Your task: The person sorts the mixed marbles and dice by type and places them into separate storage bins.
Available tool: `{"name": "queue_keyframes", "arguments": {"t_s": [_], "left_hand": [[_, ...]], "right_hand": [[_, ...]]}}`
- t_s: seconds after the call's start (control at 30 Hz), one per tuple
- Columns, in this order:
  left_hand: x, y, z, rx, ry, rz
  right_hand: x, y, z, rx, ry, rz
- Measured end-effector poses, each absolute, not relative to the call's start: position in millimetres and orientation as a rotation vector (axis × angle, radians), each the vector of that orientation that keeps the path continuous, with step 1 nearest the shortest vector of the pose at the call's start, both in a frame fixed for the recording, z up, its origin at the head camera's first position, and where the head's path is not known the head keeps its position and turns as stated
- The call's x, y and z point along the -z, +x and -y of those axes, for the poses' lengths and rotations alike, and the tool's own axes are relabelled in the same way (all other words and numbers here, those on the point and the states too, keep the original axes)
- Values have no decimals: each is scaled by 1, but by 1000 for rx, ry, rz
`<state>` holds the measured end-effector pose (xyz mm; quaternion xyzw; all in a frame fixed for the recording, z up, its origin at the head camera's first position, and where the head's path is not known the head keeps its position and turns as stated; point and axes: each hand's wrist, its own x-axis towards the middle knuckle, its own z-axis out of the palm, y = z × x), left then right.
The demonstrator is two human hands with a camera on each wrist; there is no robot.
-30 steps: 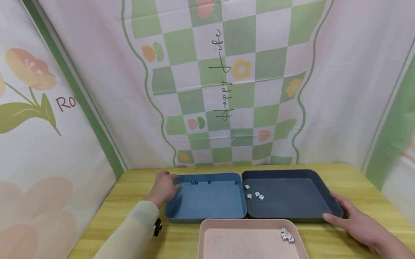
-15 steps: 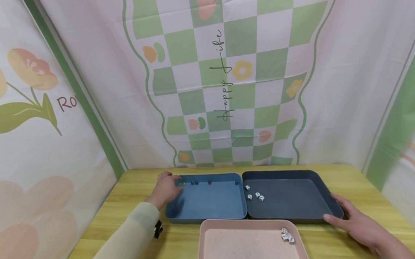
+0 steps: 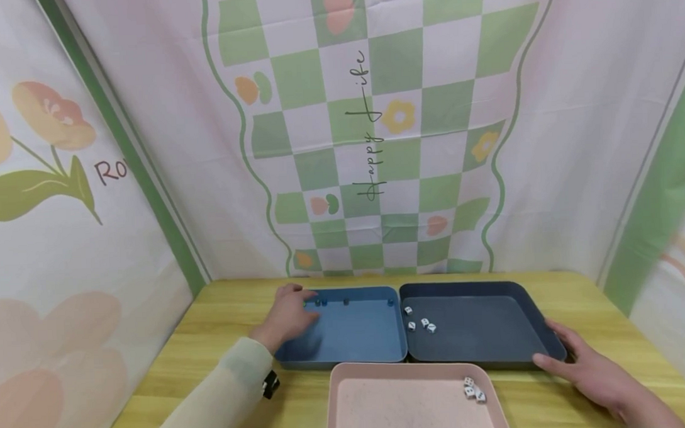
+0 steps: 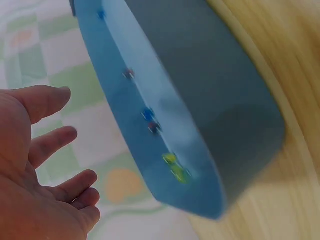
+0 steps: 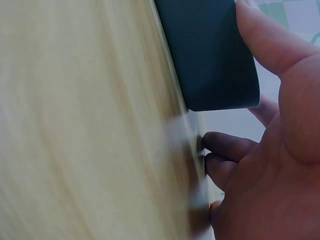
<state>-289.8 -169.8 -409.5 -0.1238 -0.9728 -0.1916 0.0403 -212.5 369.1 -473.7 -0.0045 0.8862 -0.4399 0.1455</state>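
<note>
My left hand (image 3: 286, 317) hovers over the left end of the blue tray (image 3: 352, 339), thumb and fingers spread with nothing between them. In the left wrist view, two yellow-green glassy pieces (image 4: 176, 169) lie in the tray's corner, apart from the fingers. Farther along the same wall are a few small blue pieces (image 4: 148, 115) and dark ones, too blurred to name surely. My right hand (image 3: 588, 366) holds the near right corner of the dark grey tray (image 3: 482, 332). Its thumb (image 5: 275, 42) lies along the near wall, and the other fingers are around the side, partly hidden.
Several white dice (image 3: 425, 322) lie at the left of the dark tray. A pink tray (image 3: 406, 404) stands in front, with a few more dice (image 3: 469, 391) at its right. All stand on a wooden table (image 3: 189, 351), with a printed curtain (image 3: 358, 175) behind.
My left hand has moved right and a little inward over the blue tray, now covering much of the green pieces in the head view. My right hand and the trays have stayed in place.
</note>
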Motion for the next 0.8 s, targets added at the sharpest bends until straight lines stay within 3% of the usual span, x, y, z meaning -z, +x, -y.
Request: {"name": "queue_keyframes", "arguments": {"t_s": [0.3,0.8], "left_hand": [[389,-258,120,751,-577,2979],[379,-232,60,556,-841,3002]], "right_hand": [[475,-213,-369,1221,-22,-2604],[475,-211,-368,1249,-35,-2623]]}}
